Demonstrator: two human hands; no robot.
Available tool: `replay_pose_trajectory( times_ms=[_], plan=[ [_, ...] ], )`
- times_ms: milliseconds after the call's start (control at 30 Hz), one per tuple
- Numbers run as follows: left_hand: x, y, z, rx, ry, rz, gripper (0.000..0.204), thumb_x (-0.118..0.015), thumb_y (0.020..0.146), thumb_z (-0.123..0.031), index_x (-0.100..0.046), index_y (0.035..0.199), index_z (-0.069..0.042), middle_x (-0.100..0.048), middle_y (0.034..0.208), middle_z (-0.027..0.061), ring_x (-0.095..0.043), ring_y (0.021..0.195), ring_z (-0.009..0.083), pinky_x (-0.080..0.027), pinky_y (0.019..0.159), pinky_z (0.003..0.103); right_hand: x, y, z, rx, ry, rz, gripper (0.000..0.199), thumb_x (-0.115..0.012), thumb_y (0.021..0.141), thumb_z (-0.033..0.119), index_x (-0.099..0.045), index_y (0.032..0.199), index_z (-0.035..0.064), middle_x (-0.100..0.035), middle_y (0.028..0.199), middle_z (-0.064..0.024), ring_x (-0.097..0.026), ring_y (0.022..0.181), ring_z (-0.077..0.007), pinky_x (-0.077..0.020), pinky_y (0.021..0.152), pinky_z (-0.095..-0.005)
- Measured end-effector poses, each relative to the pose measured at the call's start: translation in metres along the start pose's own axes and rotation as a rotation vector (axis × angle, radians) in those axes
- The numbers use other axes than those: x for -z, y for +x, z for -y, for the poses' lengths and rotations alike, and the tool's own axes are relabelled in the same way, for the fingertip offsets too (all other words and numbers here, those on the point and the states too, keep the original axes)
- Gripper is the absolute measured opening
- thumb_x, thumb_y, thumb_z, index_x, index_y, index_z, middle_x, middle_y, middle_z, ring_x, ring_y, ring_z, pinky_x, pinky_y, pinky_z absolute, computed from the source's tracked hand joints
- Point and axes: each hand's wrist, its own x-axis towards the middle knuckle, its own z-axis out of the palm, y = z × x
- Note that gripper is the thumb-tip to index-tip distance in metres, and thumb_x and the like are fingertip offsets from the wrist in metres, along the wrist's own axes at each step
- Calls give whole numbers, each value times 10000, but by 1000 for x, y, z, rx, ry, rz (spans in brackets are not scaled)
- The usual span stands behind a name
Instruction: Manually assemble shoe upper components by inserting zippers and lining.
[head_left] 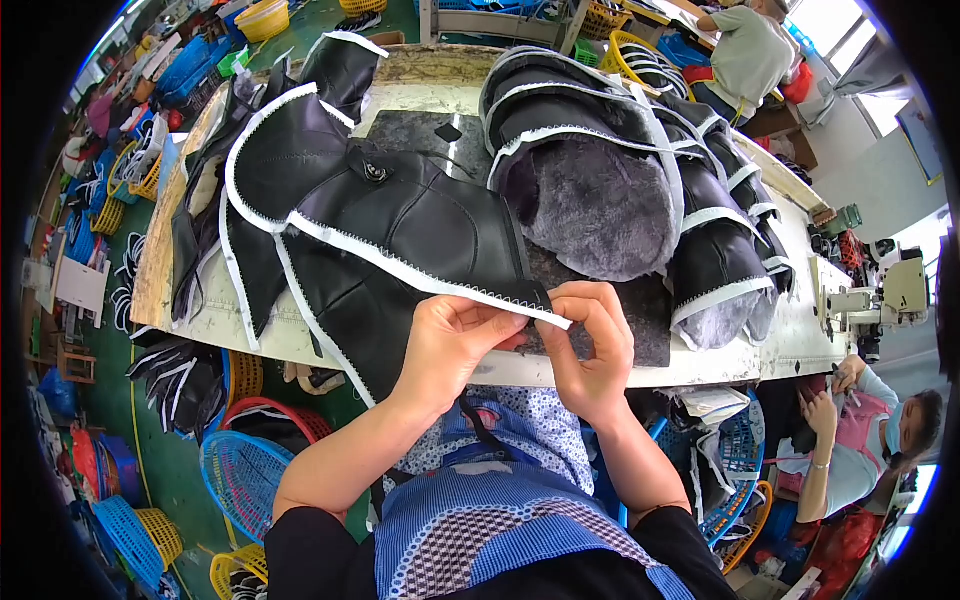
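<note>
A black leather shoe upper (430,225) with white tape zigzag-stitched along its edge lies in front of me, its near corner lifted. My left hand (450,345) pinches the taped edge close to that corner. Just to its right, my right hand (592,345) grips the tip of the same edge between thumb and fingers. More taped black uppers (345,310) lie beneath and to the left. At the right stand stacked, curved uppers (600,205) with grey fur lining showing.
The pieces rest on a worn white table (510,372) with a dark board (640,345) on it. Beyond its right end is a sewing machine (880,298). Plastic baskets, including a blue basket (245,480), stand below. One person (850,430) sits at right; another (745,55) is at the far right.
</note>
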Motion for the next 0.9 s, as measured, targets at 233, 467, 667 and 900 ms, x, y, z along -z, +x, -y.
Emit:
replay_pose_trajectory(
  times_ms=[233,467,667,900],
  plan=[
    [8,-4,5,-15,20,31,175,-699,867,-74,-694,1028,-7,-697,909,56,-648,804,100,-548,747,238,-7,11,-6,-138,137,72,169,-635,779,-85,-583,912,6,-610,1027,-113,-583,831,-194,-478,723,-283],
    [15,0,17,16,153,95,175,-711,873,-128,-722,999,-7,-682,848,5,-577,753,27,-455,654,172,-8,6,-3,-220,213,131,146,-587,790,-99,-565,906,-12,-605,1040,-120,-586,858,-167,-482,739,-271],
    [17,4,-18,-274,304,237,156,-714,839,-41,-712,991,-5,-707,944,34,-632,899,93,-510,807,260,-4,16,-1,-214,477,155,104,-617,862,-9,-613,966,-8,-565,1170,-109,-558,1004,-162,-453,855,-281],
    [13,22,-267,-1223,598,423,254,-548,937,-67,-637,1162,10,-657,1152,153,-612,1110,261,-369,1103,490,-33,56,-1,-399,617,277,738,-726,838,153,-293,1424,33,-451,1354,-214,-491,1228,-284,-464,968,-398]
  ],
)
